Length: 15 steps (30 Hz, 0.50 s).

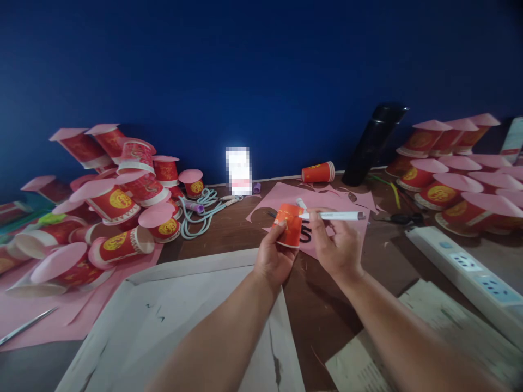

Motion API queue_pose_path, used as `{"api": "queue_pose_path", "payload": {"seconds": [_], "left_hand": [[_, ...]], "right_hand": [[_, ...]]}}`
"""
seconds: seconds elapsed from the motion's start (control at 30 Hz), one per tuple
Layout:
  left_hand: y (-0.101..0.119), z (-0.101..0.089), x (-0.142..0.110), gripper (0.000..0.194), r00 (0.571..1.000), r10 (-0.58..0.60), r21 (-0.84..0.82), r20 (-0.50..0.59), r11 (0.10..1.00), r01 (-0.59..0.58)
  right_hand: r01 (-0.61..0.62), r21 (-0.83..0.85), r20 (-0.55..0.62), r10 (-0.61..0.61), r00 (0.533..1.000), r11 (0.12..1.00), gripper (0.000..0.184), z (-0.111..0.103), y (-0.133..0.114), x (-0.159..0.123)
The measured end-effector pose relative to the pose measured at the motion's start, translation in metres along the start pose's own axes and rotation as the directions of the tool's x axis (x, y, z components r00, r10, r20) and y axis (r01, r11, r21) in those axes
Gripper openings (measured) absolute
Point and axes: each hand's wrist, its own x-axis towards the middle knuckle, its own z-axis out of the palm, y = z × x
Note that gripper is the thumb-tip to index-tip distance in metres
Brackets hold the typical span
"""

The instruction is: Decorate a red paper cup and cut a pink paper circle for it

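Note:
My left hand (274,256) is wrapped round a small red paper cup (289,226), holding it upright with the white rim at the bottom. Closed in a pinch, my right hand (337,247) grips a slim white pen-shaped tool (341,215). That tool lies nearly level, its left end against or just in front of the cup's side; contact is hard to tell. A small white piece (301,203) shows above the right fingertips. Under both hands lies a cut pink paper sheet (275,196) with black lettering.
Stacked red cups with pink paper discs stand left (107,201) and right (466,204). A black flask (370,144) leans near the blue wall by a tipped red cup (317,173). A lit phone (238,171), coiled cable (200,220), white board (163,310) and power strip (466,267) lie around.

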Motion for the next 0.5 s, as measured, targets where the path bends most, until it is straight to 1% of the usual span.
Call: {"api": "queue_pose_path", "payload": {"seconds": [0.13,0.3,0.5], "left_hand": [[-0.0002,-0.0001,0.0001,0.014,1.000,-0.004,0.010,-0.008,1.000,0.004],[-0.0007,-0.0006,0.0005,0.014,1.000,0.014,0.020,0.019,1.000,-0.015],[-0.0018,-0.0003,-0.0006,0.015,1.000,0.009,0.035,0.006,0.999,-0.009]], "right_hand": [[-0.001,-0.009,-0.005,0.001,1.000,1.000,0.021,0.0002,-0.0004,-0.0001],[0.001,-0.020,-0.010,-0.001,1.000,1.000,0.021,0.0005,-0.0006,-0.0003],[-0.004,0.041,-0.015,0.004,1.000,0.999,0.021,-0.0008,-0.0023,-0.0012]]}}
